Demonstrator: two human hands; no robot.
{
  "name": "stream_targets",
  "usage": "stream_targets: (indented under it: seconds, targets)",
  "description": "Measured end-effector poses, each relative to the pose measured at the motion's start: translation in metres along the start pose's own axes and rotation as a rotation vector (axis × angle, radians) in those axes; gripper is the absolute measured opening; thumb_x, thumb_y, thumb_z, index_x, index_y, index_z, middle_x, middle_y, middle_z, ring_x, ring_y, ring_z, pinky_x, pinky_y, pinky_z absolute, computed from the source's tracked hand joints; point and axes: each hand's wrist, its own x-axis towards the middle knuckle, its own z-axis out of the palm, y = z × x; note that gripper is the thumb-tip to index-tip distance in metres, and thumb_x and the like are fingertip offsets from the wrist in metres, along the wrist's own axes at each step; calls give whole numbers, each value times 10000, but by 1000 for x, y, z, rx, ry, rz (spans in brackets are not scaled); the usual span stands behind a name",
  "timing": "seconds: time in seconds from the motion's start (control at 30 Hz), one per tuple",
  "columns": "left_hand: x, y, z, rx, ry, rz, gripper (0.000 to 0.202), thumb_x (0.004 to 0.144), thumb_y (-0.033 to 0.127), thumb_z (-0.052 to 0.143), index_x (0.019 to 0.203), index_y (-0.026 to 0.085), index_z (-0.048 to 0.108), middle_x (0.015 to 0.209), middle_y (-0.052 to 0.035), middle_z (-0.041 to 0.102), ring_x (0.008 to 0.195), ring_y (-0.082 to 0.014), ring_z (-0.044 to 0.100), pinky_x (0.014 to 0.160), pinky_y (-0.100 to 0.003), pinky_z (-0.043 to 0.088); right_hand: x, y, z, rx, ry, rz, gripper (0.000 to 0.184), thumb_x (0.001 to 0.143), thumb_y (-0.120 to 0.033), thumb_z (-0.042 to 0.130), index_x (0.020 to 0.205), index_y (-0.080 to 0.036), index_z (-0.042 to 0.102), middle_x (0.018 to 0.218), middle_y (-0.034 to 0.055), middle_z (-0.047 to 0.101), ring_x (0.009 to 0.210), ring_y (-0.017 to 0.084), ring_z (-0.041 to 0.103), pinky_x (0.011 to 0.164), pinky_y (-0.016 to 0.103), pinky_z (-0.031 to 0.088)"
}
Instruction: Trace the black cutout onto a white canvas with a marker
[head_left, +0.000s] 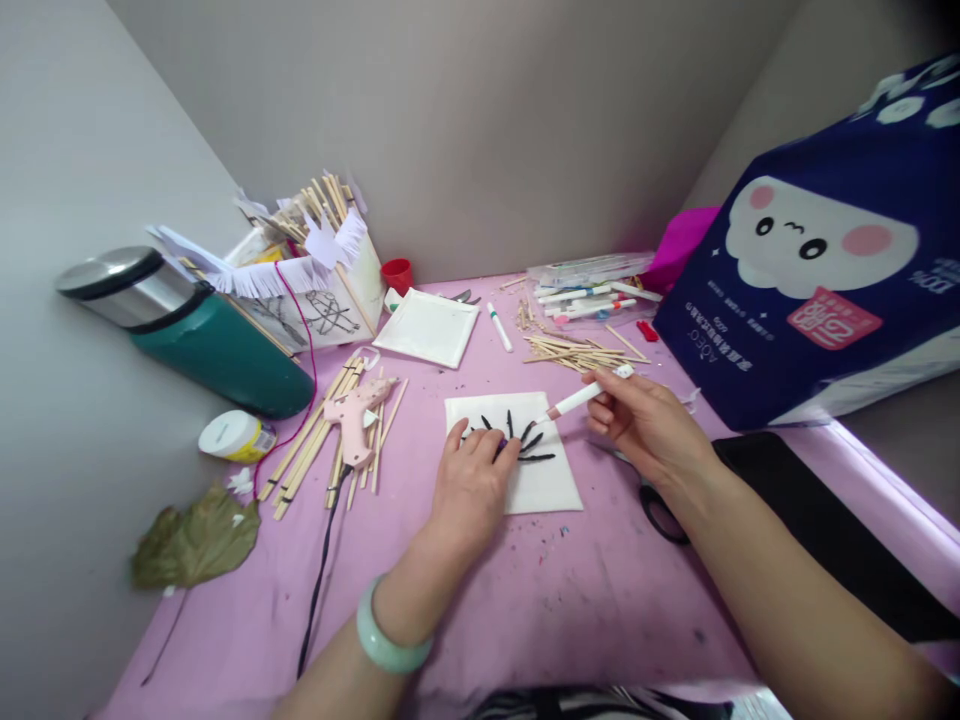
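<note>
Pinning white card (555,490) flat near centre of pink table (570,600) w/ left hand (472,485), palm down, closed on nothing, w/ fingertips (510,452) right on the black strokes (537,458). Pinching marker (581,398) in right hand (645,420), thumb & fingers shut round barrel, angled in from 2 o'clock of card w/ nib at upper-right edge of the stroke fan. Biggest risk, prob.: smearing ink not yet dry under those fingertips, then stamping it elsewhere on card. Also poss.: skidding of card on easing the left press mid-stroke, so a crooked line; inking a finger, w/ nib & fingertips nearly touching. Watch scissors (660,530) at 4 o'clock, half hidden under right wrist: could catch forearm & jolt marker. Glue gun (356,415) w/ cord at 9 o'clock & stick pile (577,352) at 1 o'clock, both well apart from card: low risk, barring a wide elbow swing. Can't tell whether ink wet.
</note>
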Motion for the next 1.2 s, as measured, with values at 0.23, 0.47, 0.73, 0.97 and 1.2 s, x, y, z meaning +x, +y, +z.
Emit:
stream_targets:
  seconds: [0.23,0.47,0.73,0.97,1.2]
  targets:
    - [-1,-1,1,-8,146,11,274,868,73,481,1082,161,626,1015,-83,632,942,-174,577,1068,-439,367,1,1,0,-3,0,-17,229,694,-316,780,776,-125,684,609,-35,426,505,49,379,423,177,343]
    - [-2,-2,5,-14,75,8,277,854,75,506,1087,163,630,1046,-84,624,978,-197,564,1040,-433,402,2,0,0,11,1,-28,224,697,-327,777,764,-137,678,596,-39,419,507,51,379,422,174,343]
    - [-4,6,3,-8,-46,-87,322,889,113,444,1173,166,588,1135,-138,548,952,-213,562,797,-342,519,2,0,0,-4,-5,-36,226,693,-331,778,769,-144,675,605,-42,416,504,50,381,420,175,343]
    - [-11,14,4,37,-64,-51,391,852,135,520,1241,93,534,1237,-161,550,1163,-294,495,989,-449,443,3,2,-2,-17,-17,-41,215,709,-333,769,778,-149,682,640,-34,434,510,47,383,417,175,340]
    - [-11,37,-1,18,-56,-126,427,899,327,512,1238,68,534,1309,-216,512,1224,-329,480,998,-487,438,4,4,-5,-21,-19,-23,194,719,-335,763,769,-166,681,628,-28,423,521,57,388,422,173,349]
